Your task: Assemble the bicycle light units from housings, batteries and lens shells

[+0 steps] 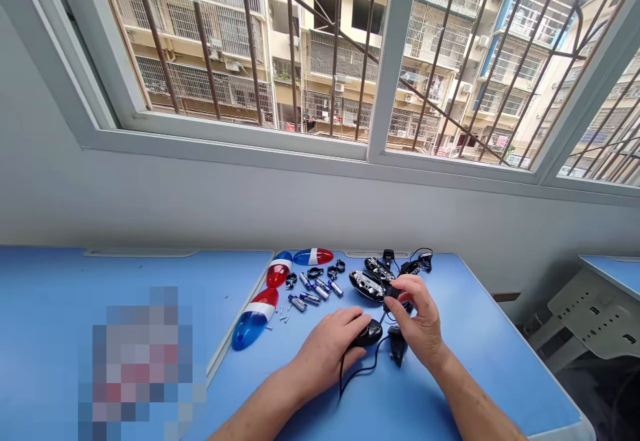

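Note:
My left hand [333, 341] is closed around a black oval housing [367, 334], pressing it against the blue table. A thin black cable [367, 369] loops from this housing. My right hand [419, 318] pinches the black handle of a small screwdriver [391, 296]. Its thin shaft slants down to the housing's right end; I cannot make out the tip. Just below my right hand lies a black clip-like part [397, 346]. Behind the hands are two open black oval housings, the nearer one [367, 285] and the farther one [379, 269], with shiny insides.
Red, white and blue covers [255, 318] lie along the left side of the table [490, 361]. Several batteries [320, 288], black ring clamps [316, 272] and small screws [285, 319] are scattered beside them. More cabled black parts [425, 261] lie at the back. A blurred patch hides the left table's front.

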{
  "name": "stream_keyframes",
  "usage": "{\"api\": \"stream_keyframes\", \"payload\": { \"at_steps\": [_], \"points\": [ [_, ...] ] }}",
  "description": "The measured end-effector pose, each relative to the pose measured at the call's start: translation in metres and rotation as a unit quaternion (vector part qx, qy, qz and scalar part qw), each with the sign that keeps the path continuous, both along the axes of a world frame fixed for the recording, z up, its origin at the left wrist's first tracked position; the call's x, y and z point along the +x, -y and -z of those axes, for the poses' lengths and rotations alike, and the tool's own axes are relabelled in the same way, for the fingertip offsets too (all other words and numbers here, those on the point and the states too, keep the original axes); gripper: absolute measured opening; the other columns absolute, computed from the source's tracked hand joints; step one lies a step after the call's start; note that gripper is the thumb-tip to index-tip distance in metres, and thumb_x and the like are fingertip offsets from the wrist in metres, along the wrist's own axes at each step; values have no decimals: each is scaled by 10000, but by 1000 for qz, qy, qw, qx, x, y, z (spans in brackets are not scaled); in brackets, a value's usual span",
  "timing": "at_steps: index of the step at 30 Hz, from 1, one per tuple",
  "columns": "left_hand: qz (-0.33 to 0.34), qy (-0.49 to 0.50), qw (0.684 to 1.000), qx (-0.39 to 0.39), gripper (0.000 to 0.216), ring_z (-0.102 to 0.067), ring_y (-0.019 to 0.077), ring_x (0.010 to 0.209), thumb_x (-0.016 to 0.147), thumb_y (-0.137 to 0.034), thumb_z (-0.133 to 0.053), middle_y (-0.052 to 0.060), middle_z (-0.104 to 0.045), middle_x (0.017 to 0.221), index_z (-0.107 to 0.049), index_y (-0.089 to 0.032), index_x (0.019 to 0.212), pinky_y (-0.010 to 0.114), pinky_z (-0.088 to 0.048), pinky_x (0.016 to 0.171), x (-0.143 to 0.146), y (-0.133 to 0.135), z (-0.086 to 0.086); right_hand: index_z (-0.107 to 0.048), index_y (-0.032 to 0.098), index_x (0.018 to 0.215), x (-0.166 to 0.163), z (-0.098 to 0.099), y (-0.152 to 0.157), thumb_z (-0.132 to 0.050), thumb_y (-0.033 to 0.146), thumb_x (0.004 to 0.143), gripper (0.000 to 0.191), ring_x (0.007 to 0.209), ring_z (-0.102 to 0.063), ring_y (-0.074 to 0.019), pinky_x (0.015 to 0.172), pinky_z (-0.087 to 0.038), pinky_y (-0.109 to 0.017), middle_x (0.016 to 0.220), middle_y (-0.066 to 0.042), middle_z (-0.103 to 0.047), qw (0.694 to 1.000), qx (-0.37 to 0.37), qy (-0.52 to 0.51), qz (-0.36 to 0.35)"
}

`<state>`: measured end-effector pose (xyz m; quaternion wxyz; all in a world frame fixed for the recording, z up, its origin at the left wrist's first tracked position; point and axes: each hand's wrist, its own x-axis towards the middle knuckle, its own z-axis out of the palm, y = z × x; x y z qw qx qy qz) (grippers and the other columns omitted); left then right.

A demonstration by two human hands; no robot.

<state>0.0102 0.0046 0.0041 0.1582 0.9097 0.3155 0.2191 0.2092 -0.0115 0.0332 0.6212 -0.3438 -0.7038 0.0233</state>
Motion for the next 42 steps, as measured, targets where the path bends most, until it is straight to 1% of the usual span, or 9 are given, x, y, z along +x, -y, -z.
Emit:
{"api": "stream_keyframes", "payload": {
  "at_steps": [5, 9, 15, 19, 28, 31, 35, 39, 42],
  "points": [
    [-2, 2, 1000, 2, 386, -555, 278, 1060, 825, -156, -594, 74, -578, 1246, -530, -260, 1191, 396, -472, 912, 0, 0, 0, -557, 262, 1192, -1, 3, 1, -525, 108, 893, 338, 915, -644, -167, 651, -572, -244, 1055, -62, -666, 1000, -22, 8, 1],
    [0, 1, 1000, 1, 402, -560, 276, 1050, 818, -149, -603, 70, -581, 1237, -524, -266, 1194, 387, -477, 902, 0, 0, 0, -514, 266, 1254, -2, 6, 1, -543, 129, 885, 394, 894, -662, -170, 673, -580, -261, 1031, -54, -688, 999, -32, 6, 1],
    [2, 1, 1000, 4, 398, -570, 277, 1038, 810, -137, -614, 59, -583, 1220, -527, -265, 1176, 379, -482, 885, -1, 1, -1, -531, 277, 1182, -1, 8, -2, -644, 197, 848, 361, 773, -647, -147, 610, -581, -247, 961, -22, -657, 1000, -23, -10, 18],
    [2, 0, 1000, 8, 405, -560, 280, 1052, 811, -134, -610, 66, -577, 1234, -523, -263, 1185, 386, -474, 901, 0, 1, 0, -561, 275, 1146, -1, 7, -2, -618, 166, 853, 318, 799, -628, -141, 603, -576, -231, 968, -24, -625, 999, -25, -9, 20],
    [0, 4, 1000, 2, 379, -561, 276, 1043, 821, -146, -603, 73, -583, 1228, -528, -256, 1175, 388, -474, 902, 0, 1, -2, -514, 255, 1263, 2, 3, 3, -501, 139, 907, 375, 910, -683, -178, 691, -581, -279, 1044, -67, -692, 997, -53, 37, -36],
    [3, 4, 1000, -1, 390, -564, 274, 1041, 822, -152, -601, 69, -586, 1228, -525, -266, 1187, 376, -476, 897, 0, 1, -3, -506, 268, 1263, 1, 3, 3, -542, 149, 894, 389, 871, -680, -172, 677, -577, -277, 1002, -49, -692, 997, -52, 30, -38],
    [5, 4, 1000, 1, 395, -569, 272, 1049, 828, -157, -603, 66, -587, 1228, -523, -276, 1196, 364, -475, 896, 0, 1, -3, -566, 287, 1191, 1, -1, 1, -613, 183, 868, 342, 844, -648, -170, 603, -559, -260, 996, -41, -662, 999, -20, 30, -18],
    [2, 1, 1000, 4, 389, -568, 274, 1048, 815, -141, -604, 70, -585, 1235, -530, -265, 1176, 376, -472, 901, 0, 2, -2, -592, 281, 1164, 2, -3, 1, -602, 173, 877, 307, 793, -639, -159, 599, -563, -265, 965, -35, -646, 999, -19, 25, 3],
    [2, 5, 1000, 8, 393, -565, 277, 1051, 816, -144, -603, 76, -580, 1245, -528, -259, 1183, 388, -470, 907, 0, 1, -2, -559, 279, 1211, 2, -1, 1, -562, 155, 892, 342, 858, -666, -170, 629, -577, -268, 1028, -50, -663, 999, -27, 26, -5]
  ]
}}
